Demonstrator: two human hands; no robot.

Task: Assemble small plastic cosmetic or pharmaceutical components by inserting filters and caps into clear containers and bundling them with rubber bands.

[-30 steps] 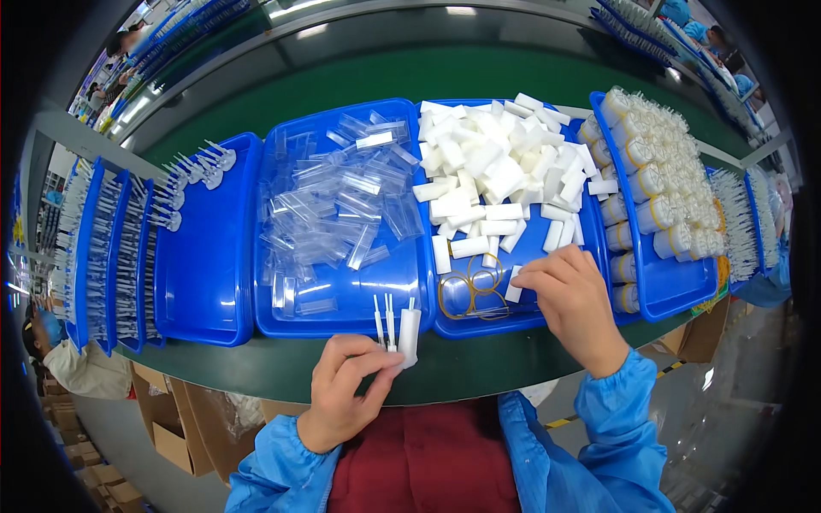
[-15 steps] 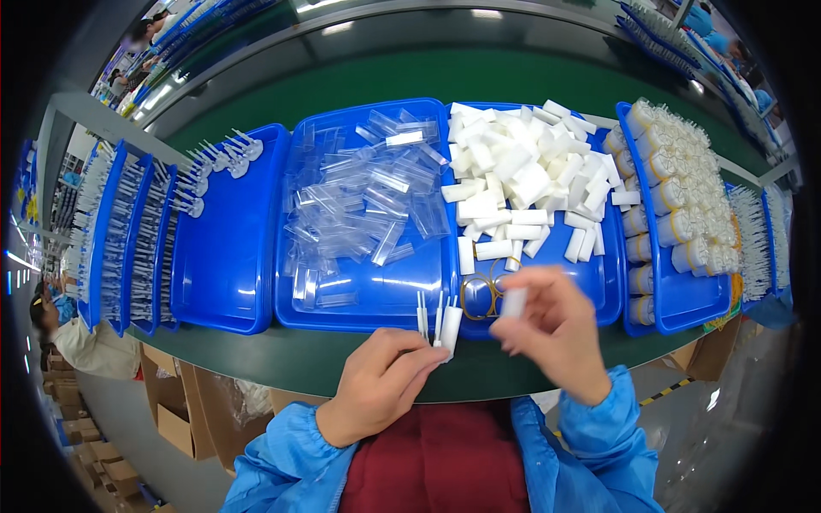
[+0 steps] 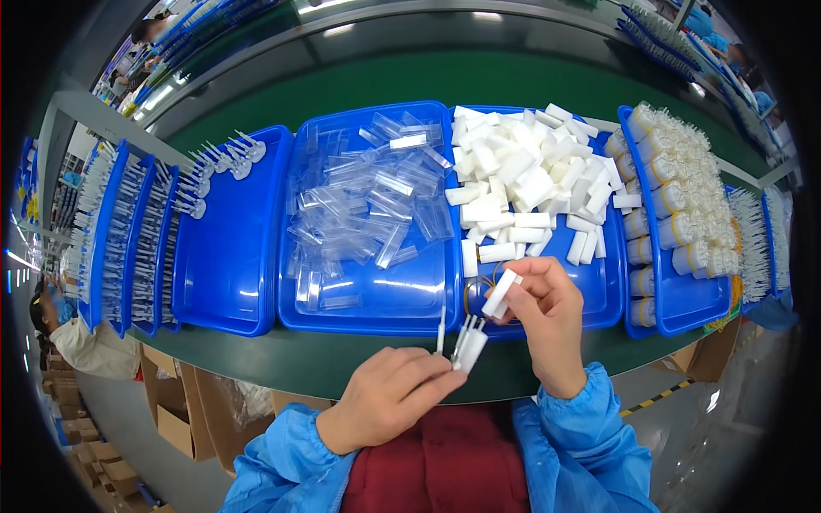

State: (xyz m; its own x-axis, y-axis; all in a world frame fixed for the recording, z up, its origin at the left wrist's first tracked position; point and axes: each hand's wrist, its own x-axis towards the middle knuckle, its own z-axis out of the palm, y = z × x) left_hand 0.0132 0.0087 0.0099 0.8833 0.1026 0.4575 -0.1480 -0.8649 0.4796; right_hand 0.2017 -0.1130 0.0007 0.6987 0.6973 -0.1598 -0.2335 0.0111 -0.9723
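Since half a second ago, the block (image 3: 503, 295) in the right hand (image 3: 552, 316) has been turning to a slant, its upper end now leaning toward one o'clock. The rods (image 3: 466, 333) in the left hand (image 3: 389, 393) have been tipping from nearly upright toward one o'clock as well, while one rod at the left is standing apart and close to upright.

The right hand's fingers are gripping the block between thumb and fingertips. Its lower end is hanging just beside the rod tips; whether the two are touching, I cannot tell. The left hand's fingers are pinching the rods near their lower ends, together with a white tube (image 3: 473, 350) lying on the rods' four o'clock side. Whether that tube is going around a rod is hard to tell.

Both hands are working above the near edge of the green desk (image 3: 505, 376). From the left hand, a tray (image 3: 376, 286) of clear sleeves (image 3: 398, 184) is lying at twelve o'clock. A pile of white blocks (image 3: 522, 162) is sitting in the next tray (image 3: 590, 295), at one o'clock. At ten o'clock another tray (image 3: 218, 274) is holding a few stemmed discs (image 3: 248, 156) in its far corner. At two o'clock rows of banded bundles (image 3: 671, 203) are filling a tilted tray (image 3: 680, 312).
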